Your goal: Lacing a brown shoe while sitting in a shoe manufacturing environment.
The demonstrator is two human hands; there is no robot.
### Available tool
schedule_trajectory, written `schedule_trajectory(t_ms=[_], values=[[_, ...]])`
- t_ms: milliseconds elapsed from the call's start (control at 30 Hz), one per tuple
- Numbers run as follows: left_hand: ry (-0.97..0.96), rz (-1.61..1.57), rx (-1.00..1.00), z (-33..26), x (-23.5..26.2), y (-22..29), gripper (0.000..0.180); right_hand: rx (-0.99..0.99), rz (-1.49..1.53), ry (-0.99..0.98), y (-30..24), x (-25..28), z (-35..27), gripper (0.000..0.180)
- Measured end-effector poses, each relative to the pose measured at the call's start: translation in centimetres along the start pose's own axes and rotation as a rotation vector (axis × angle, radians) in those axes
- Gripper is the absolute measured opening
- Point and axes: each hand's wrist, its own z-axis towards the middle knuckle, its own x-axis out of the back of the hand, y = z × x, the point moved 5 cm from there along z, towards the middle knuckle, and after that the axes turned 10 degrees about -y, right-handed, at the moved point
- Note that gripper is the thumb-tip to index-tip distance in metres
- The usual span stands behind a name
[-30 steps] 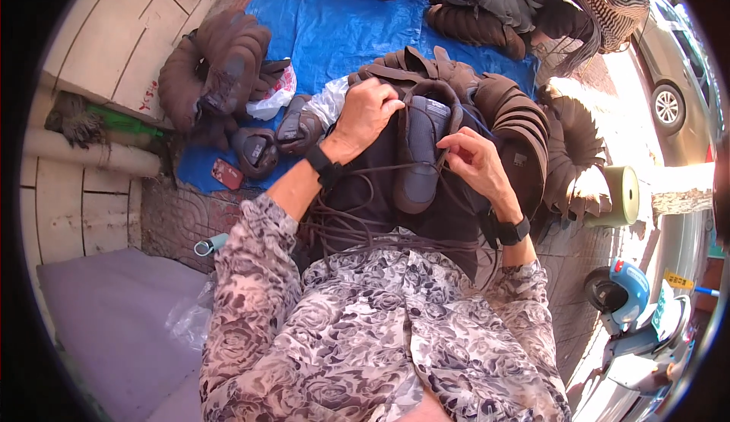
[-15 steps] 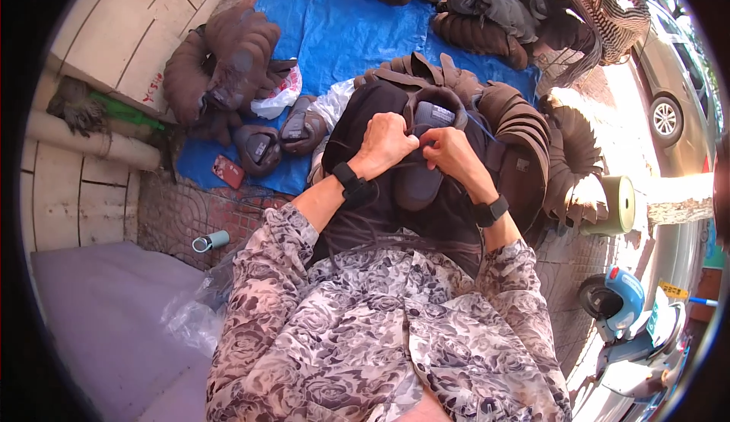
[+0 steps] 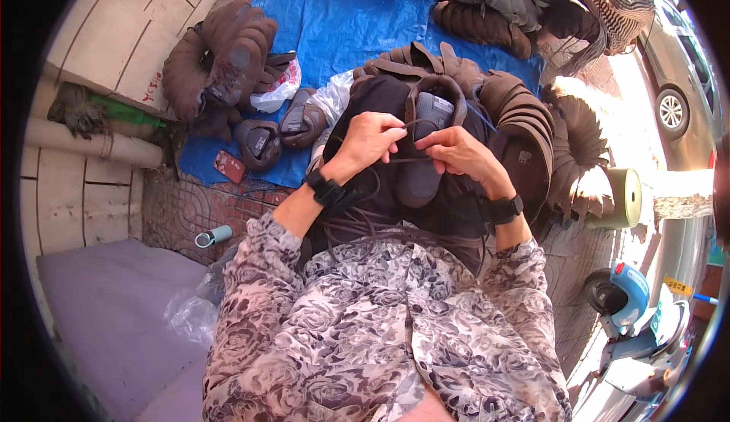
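Observation:
A dark brown shoe (image 3: 417, 185) rests on my lap with its toe toward me; its grey tongue (image 3: 434, 108) stands up in the opening. My left hand (image 3: 369, 142), on the shoe's left side, is closed in a pinch on a dark shoelace (image 3: 423, 122). Thumb and forefinger of my right hand (image 3: 461, 154) press together on the lace at the opposite side. Between the two hands the lace arcs over the tongue, and another stretch runs lower across the shoe. Several loose laces (image 3: 357, 233) trail over the dark cloth on my lap.
Stacked brown shoe uppers (image 3: 220, 57) lie on a blue tarp (image 3: 334, 23), with more uppers (image 3: 517, 114) beyond my lap. Two shoes (image 3: 258, 147), a red phone (image 3: 229, 166) and a teal bottle (image 3: 214, 236) are at left. Another person (image 3: 616, 11) sits far right, near a scooter (image 3: 631, 300).
My hands have moved slightly apart, the right one turning so its fingers point left. A stretch of lace now shows between them.

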Motion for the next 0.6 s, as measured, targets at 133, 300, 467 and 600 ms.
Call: schedule_trajectory(t_ms=[133, 300, 467, 600], values=[[0.214, -0.393, -0.061, -2.6, -1.4, -2.1, 0.026, -0.045, 0.043, -0.045, 0.1, -0.4, 0.3, 0.024], [-0.015, -0.27, 0.116, -4.0, -3.9, -3.0, 0.028, -0.121, -0.021, -0.098, -0.9, -0.6, -0.2, 0.027], [0.052, -0.548, -0.034, -4.6, -2.8, -2.7, 0.018, -0.025, 0.312, -0.174, 0.5, -0.2, 0.1, 0.03], [0.318, -0.094, -0.268, -3.9, -1.4, 0.0, 0.015, 0.004, 0.268, -0.022, 0.7, -0.6, 0.5, 0.031]])
